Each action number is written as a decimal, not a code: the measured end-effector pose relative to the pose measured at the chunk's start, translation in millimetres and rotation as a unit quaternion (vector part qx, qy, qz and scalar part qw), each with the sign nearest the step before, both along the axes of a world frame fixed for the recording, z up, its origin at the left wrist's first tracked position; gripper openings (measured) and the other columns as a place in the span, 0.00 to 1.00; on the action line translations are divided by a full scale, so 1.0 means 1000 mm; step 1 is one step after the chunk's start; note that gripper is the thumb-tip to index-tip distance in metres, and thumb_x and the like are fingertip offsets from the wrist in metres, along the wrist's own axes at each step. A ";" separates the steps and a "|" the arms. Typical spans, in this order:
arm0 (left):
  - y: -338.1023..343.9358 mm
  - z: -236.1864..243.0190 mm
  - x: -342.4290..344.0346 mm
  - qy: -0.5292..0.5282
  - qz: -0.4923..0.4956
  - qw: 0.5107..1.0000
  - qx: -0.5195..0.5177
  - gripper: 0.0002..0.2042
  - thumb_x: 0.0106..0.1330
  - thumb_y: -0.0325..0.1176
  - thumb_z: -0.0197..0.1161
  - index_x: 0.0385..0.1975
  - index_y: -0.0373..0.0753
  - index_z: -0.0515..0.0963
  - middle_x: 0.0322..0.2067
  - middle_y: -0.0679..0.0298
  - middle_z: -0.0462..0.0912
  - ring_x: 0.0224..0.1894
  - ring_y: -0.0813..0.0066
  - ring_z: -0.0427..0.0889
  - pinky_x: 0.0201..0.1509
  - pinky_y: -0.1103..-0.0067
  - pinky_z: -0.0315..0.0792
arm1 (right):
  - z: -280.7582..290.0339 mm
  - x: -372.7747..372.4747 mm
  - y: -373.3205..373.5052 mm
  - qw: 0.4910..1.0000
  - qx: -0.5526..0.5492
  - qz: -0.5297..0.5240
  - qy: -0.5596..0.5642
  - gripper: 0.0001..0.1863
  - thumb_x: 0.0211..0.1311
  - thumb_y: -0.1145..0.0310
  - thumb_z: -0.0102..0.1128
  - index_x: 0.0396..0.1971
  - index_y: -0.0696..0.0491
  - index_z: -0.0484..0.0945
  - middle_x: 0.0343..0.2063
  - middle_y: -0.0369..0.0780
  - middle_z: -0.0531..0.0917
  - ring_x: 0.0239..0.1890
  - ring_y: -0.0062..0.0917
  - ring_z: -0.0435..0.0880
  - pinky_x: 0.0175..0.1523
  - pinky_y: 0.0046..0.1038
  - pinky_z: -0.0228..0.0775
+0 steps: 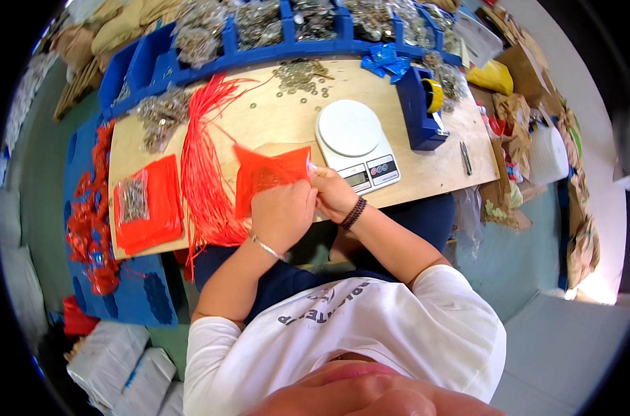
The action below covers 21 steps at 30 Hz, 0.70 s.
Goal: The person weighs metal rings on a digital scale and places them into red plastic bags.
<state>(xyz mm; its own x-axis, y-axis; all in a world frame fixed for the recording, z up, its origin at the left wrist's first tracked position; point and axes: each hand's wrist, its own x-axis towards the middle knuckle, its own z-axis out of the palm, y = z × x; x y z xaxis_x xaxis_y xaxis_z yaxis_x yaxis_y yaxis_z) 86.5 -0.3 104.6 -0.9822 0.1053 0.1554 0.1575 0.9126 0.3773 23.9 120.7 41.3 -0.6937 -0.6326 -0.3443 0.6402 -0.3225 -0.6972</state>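
Above the table's front edge I hold a red plastic bag [268,173]. My left hand [283,215] is closed on its lower edge, and my right hand [334,194] pinches its right edge. The fingertips are partly hidden, and what lies inside the bag cannot be made out. Just beyond my right hand sits a white kitchen scale [352,132] with nothing on its round plate. To the left of my hands lies a long bundle of red plastic strands [205,166]. Farther left is a stack of flat red bags [166,208], topped by a clear bag of small metal parts [132,200].
Blue bins [287,41] with bagged metal parts line the table's far side. Loose washers [300,78] lie before them. At right stand a blue tape dispenser [422,114] and a slim metal tool [465,159]. Filled red bags [86,236] rest on a blue pallet [138,298].
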 end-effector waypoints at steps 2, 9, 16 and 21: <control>0.008 -0.004 0.004 0.024 -0.053 0.998 0.014 0.12 0.62 0.39 0.55 0.19 0.41 0.72 0.16 0.59 0.76 0.21 0.60 0.77 0.23 0.66 0.68 | 0.010 -0.001 -0.007 0.998 -0.036 -0.003 -0.059 0.17 0.71 0.64 0.40 0.50 0.58 0.71 0.46 0.42 0.79 0.45 0.27 0.80 0.50 0.29 0.74; -0.017 -0.002 -0.012 0.086 -0.115 0.988 0.062 0.12 0.58 0.38 0.58 0.16 0.40 0.71 0.15 0.58 0.74 0.20 0.57 0.76 0.24 0.66 0.68 | 0.014 -0.001 -0.027 0.970 -0.174 0.032 -0.166 0.17 0.69 0.66 0.38 0.52 0.56 0.70 0.47 0.44 0.78 0.49 0.32 0.78 0.54 0.33 0.71; -0.065 -0.042 -0.081 0.091 -0.039 0.938 0.334 0.12 0.65 0.34 0.55 0.24 0.32 0.71 0.30 0.60 0.72 0.35 0.74 0.71 0.43 0.79 0.66 | -0.012 -0.021 -0.044 0.950 -0.263 -0.016 -0.167 0.16 0.63 0.76 0.45 0.51 0.58 0.66 0.51 0.44 0.72 0.55 0.30 0.72 0.56 0.33 0.69; -0.063 -0.049 -0.086 0.031 -0.063 0.959 0.276 0.11 0.62 0.34 0.56 0.25 0.32 0.72 0.29 0.59 0.72 0.37 0.65 0.72 0.43 0.74 0.67 | 0.015 0.002 0.014 0.923 0.199 0.126 0.304 0.16 0.59 0.73 0.55 0.48 0.56 0.74 0.50 0.42 0.75 0.50 0.28 0.77 0.53 0.27 0.69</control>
<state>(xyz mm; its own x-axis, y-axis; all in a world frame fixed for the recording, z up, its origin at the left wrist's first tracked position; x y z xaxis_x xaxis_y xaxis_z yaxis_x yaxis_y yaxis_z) 0.2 -63.3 55.3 -0.9539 0.1079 0.2801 0.2920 0.5491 0.7831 25.6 134.6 56.0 -0.6830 -0.7082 -0.1789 0.1105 0.1419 -0.9837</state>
